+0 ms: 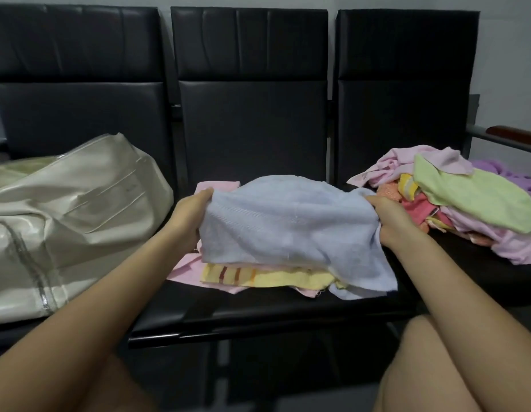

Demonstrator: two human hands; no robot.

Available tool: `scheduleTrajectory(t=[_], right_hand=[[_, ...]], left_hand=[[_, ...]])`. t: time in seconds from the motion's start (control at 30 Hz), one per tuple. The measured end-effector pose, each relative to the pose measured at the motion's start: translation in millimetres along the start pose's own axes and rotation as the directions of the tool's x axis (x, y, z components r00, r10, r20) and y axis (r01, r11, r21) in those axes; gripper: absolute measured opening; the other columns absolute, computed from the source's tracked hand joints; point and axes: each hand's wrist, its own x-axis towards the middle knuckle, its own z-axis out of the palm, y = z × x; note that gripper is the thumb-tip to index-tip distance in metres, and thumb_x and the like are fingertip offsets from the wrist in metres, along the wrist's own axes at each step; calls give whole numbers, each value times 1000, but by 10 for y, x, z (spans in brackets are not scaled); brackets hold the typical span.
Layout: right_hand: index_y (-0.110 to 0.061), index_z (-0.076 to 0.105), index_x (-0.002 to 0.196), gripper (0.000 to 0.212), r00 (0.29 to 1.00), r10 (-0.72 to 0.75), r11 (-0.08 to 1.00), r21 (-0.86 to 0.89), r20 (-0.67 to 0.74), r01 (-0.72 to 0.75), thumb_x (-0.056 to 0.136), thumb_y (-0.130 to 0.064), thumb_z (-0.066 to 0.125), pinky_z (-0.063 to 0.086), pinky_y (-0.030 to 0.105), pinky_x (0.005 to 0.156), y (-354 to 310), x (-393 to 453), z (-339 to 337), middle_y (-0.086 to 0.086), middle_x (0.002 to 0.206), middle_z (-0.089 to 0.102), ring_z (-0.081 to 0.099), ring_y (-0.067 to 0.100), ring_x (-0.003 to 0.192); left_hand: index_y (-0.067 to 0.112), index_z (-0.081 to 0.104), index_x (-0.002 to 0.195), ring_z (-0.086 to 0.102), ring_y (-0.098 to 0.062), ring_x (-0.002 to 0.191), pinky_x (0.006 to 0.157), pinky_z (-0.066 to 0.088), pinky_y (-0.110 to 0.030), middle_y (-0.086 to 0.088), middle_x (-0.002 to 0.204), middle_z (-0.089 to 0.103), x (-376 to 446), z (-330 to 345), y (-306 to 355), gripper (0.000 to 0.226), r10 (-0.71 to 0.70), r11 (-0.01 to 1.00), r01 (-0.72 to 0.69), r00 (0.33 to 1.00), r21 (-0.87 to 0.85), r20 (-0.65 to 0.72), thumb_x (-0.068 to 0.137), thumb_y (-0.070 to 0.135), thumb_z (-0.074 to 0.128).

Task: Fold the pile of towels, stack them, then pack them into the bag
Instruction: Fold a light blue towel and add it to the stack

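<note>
The person knelt before a row of 3 black padded seats (252,310). Both hands held 1 pale blue terry towel (291,227) over the middle seat. The left hand (191,215) gripped its left edge, fingers curled under the cloth and thumb on top; the right hand (390,217) gripped the right edge in the same way. Neither hand was nearer: each sat at an opposite end.

The towel's long axis ran left to right between the hands. Its middle bulged upward and its near edge hung slack, 1 corner trailing to the right front onto the seat. It lay directly over a small stack of folded towels (267,276), a yellow striped one on pink ones, and appeared to touch it along the near side.

The unfolded heap of pink, green and orange towels (472,203) lay on the right seat, just beyond the right hand. The cream glossy zip bag (74,209) lay on the left seat, just beside the left hand.

Judgement: fold in progress on the blue towel; next move likely brings far edge toward near edge, squared over the stack.
</note>
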Motion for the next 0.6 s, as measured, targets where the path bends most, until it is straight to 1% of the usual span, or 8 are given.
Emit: scheduleTrajectory(t=[0.07, 0.1, 0.2, 0.3, 0.37, 0.43, 0.5, 0.6], right_hand=[[-15, 46, 66, 28, 1000, 19, 997, -80, -20, -21, 93, -6, 48, 31, 23, 54, -24, 77, 46, 3, 67, 42, 42, 14, 57], [-15, 46, 68, 28, 999, -3, 989, -149, -50, -4, 95, -7, 48, 35, 23, 56, -27, 91, 71, 4, 70, 46, 47, 18, 62], [-18, 60, 77, 25, 987, -137, 969, -218, -86, 115, 94, -6, 46, 41, 25, 60, 123, 203, 92, 3, 80, 58, 53, 18, 71], [4, 64, 88, 19, 982, -177, 937, -315, -60, 150, 90, -12, 54, 37, 27, 61, 314, 330, 102, 5, 74, 55, 49, 19, 70], [-4, 62, 77, 20, 976, -214, 913, -362, -31, 189, 88, -20, 63, 37, 27, 58, 342, 373, 124, 1, 69, 54, 49, 15, 66], [-14, 57, 67, 25, 971, -240, 889, -406, -14, 214, 88, -25, 66, 35, 25, 54, 334, 399, 141, -4, 64, 53, 47, 10, 59], [-19, 55, 65, 28, 964, -265, 866, -440, 2, 239, 88, -28, 66, 34, 25, 54, 339, 404, 129, -6, 62, 52, 47, 9, 58], [-14, 61, 73, 25, 961, -277, 835, -488, 25, 254, 88, -34, 65, 36, 26, 56, 340, 430, 77, -2, 68, 56, 49, 11, 62]], left_hand=[[16, 67, 93, 64, -21, 87, 74, 48, -29, -5, 94, 69, 72, 46, 31, 26, 29, 1000, -29, 999, 8, -20, 92, 40, 59], [17, 67, 89, 63, -20, 82, 69, 45, -28, -4, 90, 68, 101, 70, 33, 25, 37, 999, -36, 999, 19, -37, 91, 40, 59], [15, 68, 97, 63, -23, 89, 76, 46, -31, -5, 94, 68, 283, 87, -41, 31, 36, 996, -29, 996, 85, -82, 88, 44, 63], [10, 67, 95, 62, -20, 88, 79, 43, -32, -2, 92, 67, 481, 88, -139, 35, 95, 976, -72, 990, 203, -106, 89, 44, 60], [2, 62, 79, 54, -16, 73, 71, 40, -32, -3, 76, 61, 579, 80, -258, 41, 273, 877, -243, 962, 415, -15, 90, 41, 57], [6, 56, 71, 48, -14, 62, 62, 37, -32, 0, 66, 56, 630, 83, -364, 39, 379, 707, -349, 921, 615, 87, 89, 41, 60], [16, 55, 76, 52, -12, 65, 59, 38, -30, 5, 70, 58, 679, 82, -429, 31, 380, 624, -341, 919, 703, 108, 87, 44, 66], [17, 56, 87, 55, -15, 79, 68, 47, -33, 5, 85, 59, 697, 114, -418, 31, 453, 580, -366, 888, 727, 86, 82, 43, 72]])
